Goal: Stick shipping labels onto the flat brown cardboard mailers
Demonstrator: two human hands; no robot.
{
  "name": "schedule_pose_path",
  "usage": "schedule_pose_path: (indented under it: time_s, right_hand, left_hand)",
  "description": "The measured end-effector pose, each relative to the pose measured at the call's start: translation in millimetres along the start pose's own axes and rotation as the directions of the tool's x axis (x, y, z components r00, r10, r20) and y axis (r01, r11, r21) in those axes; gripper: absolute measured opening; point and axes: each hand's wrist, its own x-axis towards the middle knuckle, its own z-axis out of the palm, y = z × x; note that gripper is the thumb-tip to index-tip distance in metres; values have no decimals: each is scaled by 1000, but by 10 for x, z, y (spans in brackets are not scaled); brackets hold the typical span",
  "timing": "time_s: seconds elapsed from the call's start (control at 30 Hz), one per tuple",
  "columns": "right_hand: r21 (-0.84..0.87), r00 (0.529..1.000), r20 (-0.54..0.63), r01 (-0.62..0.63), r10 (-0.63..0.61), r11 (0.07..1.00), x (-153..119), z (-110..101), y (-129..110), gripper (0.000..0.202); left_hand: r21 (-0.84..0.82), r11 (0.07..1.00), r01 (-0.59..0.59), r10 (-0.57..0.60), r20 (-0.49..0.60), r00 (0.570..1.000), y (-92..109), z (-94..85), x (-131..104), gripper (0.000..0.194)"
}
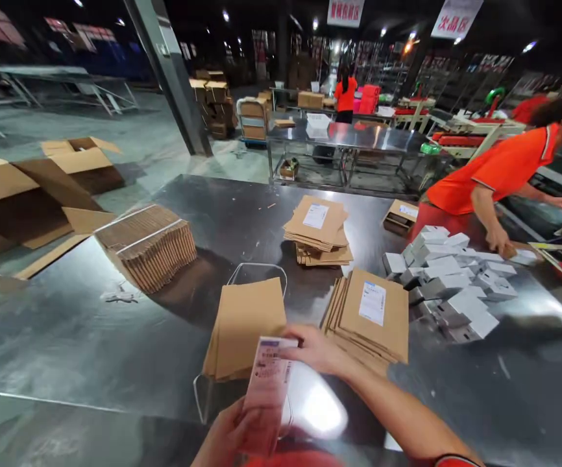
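Note:
Low in the head view, my left hand (pixel 230 425) is closed around the lower end of a printed shipping label (pixel 266 373). Whether it is one sheet or several, I cannot tell. My right hand (pixel 313 350) pinches the label's upper right corner between thumb and fingers. Just beyond lies a small pile of plain brown cardboard mailers (pixel 249 318), resting on a white wire stand (pixel 203 399). To the right is a stack of mailers with a label on top (pixel 392 318), close to my right forearm.
A strapped bundle of folded cardboard (pixel 152 240) sits on the left of the metal table (pixel 115 350). Labelled mailers (pixel 305 217) are piled farther back. At right, white boxes (pixel 456 279) lie heaped beside a co-worker (pixel 495 168). Open cartons (pixel 18 201) stand beyond the left edge.

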Motion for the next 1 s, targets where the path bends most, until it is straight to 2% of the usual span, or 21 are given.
schedule_pose_path:
  time_s: [0.03,0.1,0.17,0.2,0.27,0.33,0.43,0.5,0.63,0.73,0.8,0.9,0.97,1.0]
  right_hand:
    - [15,1000,17,-13,13,1000,56,112,-43,15]
    - [29,999,22,-27,26,999,88,274,-83,19]
    - [36,997,75,0,-2,999,48,388,-112,21]
    - [25,995,101,18,-21,1000,19,433,-128,21]
    - [-48,992,114,54,-48,997,-17,497,-150,22]
    - [-165,993,97,89,-73,982,4,524,-137,23]
    - [-297,984,124,161,-129,941,198,501,-34,24]
    - [-342,984,103,174,-147,923,459,449,72,26]
    - [-460,998,-19,49,-65,887,1124,346,304,17]
    - [-577,998,64,45,-9,816,1454,359,445,42]
    - [-670,994,113,68,11,739,1523,395,499,51]
    - [-793,997,71,38,31,609,1465,435,506,65]
    - [-818,999,48,46,-12,573,1397,460,482,77]
    - [-808,997,67,82,-47,584,1374,482,475,78]
  left_hand:
    - [-31,999,-11,12,26,1000,32,-35,-27,55]
    - [-109,993,-44,47,31,998,172,-77,-133,74]
    - [-111,987,-118,110,-76,991,380,-47,-239,76]
    - [-74,986,-147,132,-175,976,482,-6,-259,66]
    - [-15,990,-140,130,-289,948,621,94,-210,36]
    - [-56,990,-132,97,-412,906,632,177,-83,30]
    - [-131,986,-101,24,-490,871,455,217,108,37]
    - [-162,984,-79,-16,-516,857,273,197,196,42]
    - [-227,973,-47,-71,-485,872,-106,147,288,40]
    - [-238,971,-7,-109,-472,875,-330,152,312,36]
    - [-211,977,31,-131,-481,867,-451,168,300,30]
    - [-186,978,91,-163,-419,894,-613,176,161,27]
    - [-184,974,133,-195,-378,905,-690,146,-29,24]
    - [-157,978,140,-189,-365,912,-705,117,-135,23]
